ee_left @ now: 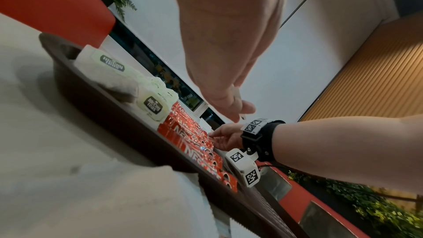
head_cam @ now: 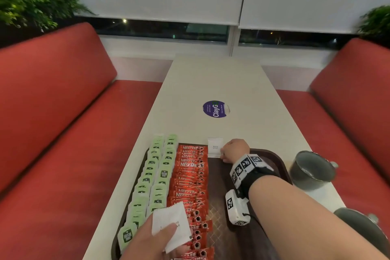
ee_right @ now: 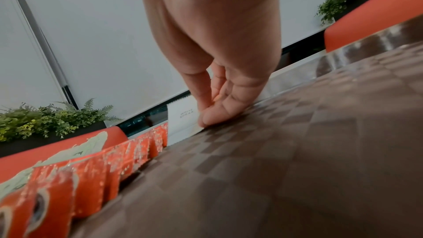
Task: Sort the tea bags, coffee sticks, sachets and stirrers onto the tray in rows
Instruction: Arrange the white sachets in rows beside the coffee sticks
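A brown tray (head_cam: 274,158) lies on the table's near end. Two rows of green tea bags (head_cam: 156,175) fill its left side, and a row of red coffee sticks (head_cam: 190,177) lies beside them. My right hand (head_cam: 232,151) pinches the near right corner of a white sugar sachet (head_cam: 215,147) that leans on the tray's far rim. In the right wrist view, thumb and fingertips (ee_right: 206,115) meet on that sachet (ee_right: 182,117) at the tray floor (ee_right: 297,151). My left hand (head_cam: 147,238) holds another white sachet (head_cam: 171,224) above the near coffee sticks, thumb on top.
Two dark grey cups (head_cam: 312,170) (head_cam: 363,230) stand on the table right of the tray. A purple round sticker (head_cam: 215,108) marks the table beyond it. Red bench seats (head_cam: 63,133) flank the table on both sides. The tray's right half is bare floor.
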